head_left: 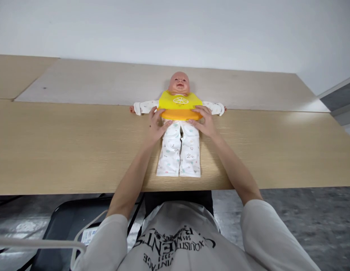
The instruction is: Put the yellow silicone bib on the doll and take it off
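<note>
A baby doll [179, 82] lies on its back on the table, head toward the wall and arms stretched out sideways. It wears white printed clothes [190, 154] with long sleeves and trousers. Over its chest lies a yellow bib [169, 99] with a white citrus-slice print and an orange pocket along the bottom. My left hand [156, 126] holds the pocket's left corner, fingers on top and thumb by the lower edge. At the right corner, my right hand [205, 122] grips the bib the same way. The doll's feet are not visible.
The wooden table [79, 150] runs wide to both sides, with a greyish strip [101, 82] along its back against a white wall [175, 30]. A black chair [64, 218] stands below at the left. A white cable [36, 242] crosses the lower left.
</note>
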The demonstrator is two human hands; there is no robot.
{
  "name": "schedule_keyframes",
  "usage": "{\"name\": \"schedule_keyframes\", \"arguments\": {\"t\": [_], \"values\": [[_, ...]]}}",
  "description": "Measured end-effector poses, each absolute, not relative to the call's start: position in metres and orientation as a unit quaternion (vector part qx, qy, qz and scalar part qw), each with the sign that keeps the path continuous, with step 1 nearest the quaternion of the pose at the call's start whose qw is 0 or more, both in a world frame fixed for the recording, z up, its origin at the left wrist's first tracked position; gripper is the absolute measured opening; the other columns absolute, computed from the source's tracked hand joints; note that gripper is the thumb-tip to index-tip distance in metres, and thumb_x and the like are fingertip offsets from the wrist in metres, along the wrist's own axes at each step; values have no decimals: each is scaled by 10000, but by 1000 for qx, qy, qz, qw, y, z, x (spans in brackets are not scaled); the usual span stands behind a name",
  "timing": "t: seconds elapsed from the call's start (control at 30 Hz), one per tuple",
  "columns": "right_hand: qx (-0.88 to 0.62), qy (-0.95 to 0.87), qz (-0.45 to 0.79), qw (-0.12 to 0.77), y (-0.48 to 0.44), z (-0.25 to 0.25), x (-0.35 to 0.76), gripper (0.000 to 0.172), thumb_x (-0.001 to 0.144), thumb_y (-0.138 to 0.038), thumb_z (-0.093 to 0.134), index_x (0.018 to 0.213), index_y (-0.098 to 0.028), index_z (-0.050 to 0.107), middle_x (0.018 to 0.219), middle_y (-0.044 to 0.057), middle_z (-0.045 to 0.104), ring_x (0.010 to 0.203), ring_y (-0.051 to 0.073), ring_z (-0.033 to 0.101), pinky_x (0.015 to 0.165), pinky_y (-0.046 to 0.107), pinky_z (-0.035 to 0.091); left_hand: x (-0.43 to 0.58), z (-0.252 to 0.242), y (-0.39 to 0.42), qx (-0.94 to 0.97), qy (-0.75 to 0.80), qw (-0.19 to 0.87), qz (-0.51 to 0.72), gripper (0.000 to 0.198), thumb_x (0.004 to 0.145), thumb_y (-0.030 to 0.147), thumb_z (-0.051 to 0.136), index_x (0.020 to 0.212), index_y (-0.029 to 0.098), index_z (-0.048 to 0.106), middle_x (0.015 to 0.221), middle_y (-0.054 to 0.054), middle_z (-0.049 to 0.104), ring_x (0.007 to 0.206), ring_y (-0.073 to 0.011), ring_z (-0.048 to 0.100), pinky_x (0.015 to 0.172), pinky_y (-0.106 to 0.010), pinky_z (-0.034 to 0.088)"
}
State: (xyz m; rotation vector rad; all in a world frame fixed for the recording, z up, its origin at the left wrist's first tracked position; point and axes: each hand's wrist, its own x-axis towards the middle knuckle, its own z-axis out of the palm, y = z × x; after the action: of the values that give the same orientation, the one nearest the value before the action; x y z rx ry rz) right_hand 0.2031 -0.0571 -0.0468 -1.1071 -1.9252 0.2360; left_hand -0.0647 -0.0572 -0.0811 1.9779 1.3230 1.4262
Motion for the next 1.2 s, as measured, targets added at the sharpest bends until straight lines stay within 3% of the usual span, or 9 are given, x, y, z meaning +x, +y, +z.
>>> {"name": "schedule_keyframes", "arguments": {"t": [0.27, 0.43, 0.53, 0.73, 0.83, 0.97, 1.07, 1.1, 1.2], "values": [[-449, -760, 63, 466, -53, -55, 193, 644, 814, -733, 607, 1136, -175, 601, 1157, 102, 623, 1148, 248, 543, 1060, 490, 406, -55, -79, -56, 638, 478, 279, 536, 742, 731, 687, 711, 1296, 236, 544, 1456, -162, 403, 1383, -341, 399, 896, -416, 570], [-448, -746, 74, 487, -56, -51, 195, 604, 820, -673, 641, 1171, -186, 578, 1267, 116, 573, 1233, 251, 504, 1106, 492, 383, -50, -73, -62, 577, 478, 329, 575, 715, 668, 592, 813, 1246, 257, 556, 1465, -131, 410, 1313, -301, 481, 914, -376, 553], [-475, -691, 101, 535, -60, -51, 204, 545, 863, -638, 597, 1170, -189, 567, 1313, 123, 538, 1267, 239, 490, 1084, 470, 412, -49, -70, -66, 483, 487, 381, 620, 603, 739, 511, 787, 1227, 257, 540, 1389, -105, 504, 1216, -249, 561, 944, -357, 532], [-569, -548, 306, 531, -67, -72, 222, 612, 858, -726, 500, 1036, -142, 544, 961, 96, 628, 793, 129, 600, 721, 273, 503, -52, -71, -70, 289, 494, 536, 621, 299, 844, 433, 638, 997, 184, 573, 1019, -91, 646, 921, -188, 648, 834, -330, 543], [-600, -535, 362, 473, -79, -76, 220, 699, 842, -824, 399, 963, -148, 526, 725, 42, 582, 580, 113, 532, 559, 246, 424, -61, -69, -95, 323, 537, 499, 598, 329, 788, 389, 686, 1034, 184, 608, 984, -81, 642, 875, -182, 634, 768, -303, 532], [-620, -606, 247, 433, -116, -65, 218, 683, 873, -830, 329, 787, -171, 486, 643, 26, 501, 598, 135, 486, 582, 277, 395, -80, -54, -176, 505, 567, 340, 555, 212, 804, 321, 652, 985, 210, 660, 956, -44, 648, 876, -172, 608, 787, -306, 519], [-584, -654, 216, 431, -164, -55, 222, 596, 962, -707, 315, 729, -178, 461, 622, 23, 477, 590, 138, 461, 586, 290, 392, -87, -41, -252, 676, 489, 272, 479, 48, 818, 250, 639, 775, 234, 650, 714, 4, 635, 642, -149, 574, 636, -308, 521], [-572, -662, 227, 428, -183, -53, 223, 560, 1002, -635, 292, 733, -179, 476, 596, 17, 468, 558, 134, 450, 570, 290, 388, -86, -39, -274, 717, 445, 290, 452, 113, 842, 213, 603, 747, 246, 654, 664, 14, 636, 588, -140, 575, 572, -291, 513], [-537, -705, 226, 405, -245, -49, 220, 475, 1044, -448, 304, 723, -179, 527, 560, 13, 489, 509, 122, 467, 527, 275, 397, -75, -44, -321, 774, 431, 231, 402, 187, 842, 184, 585, 926, 283, 721, 861, -29, 746, 757, -188, 707, 685, -338, 612]]}}
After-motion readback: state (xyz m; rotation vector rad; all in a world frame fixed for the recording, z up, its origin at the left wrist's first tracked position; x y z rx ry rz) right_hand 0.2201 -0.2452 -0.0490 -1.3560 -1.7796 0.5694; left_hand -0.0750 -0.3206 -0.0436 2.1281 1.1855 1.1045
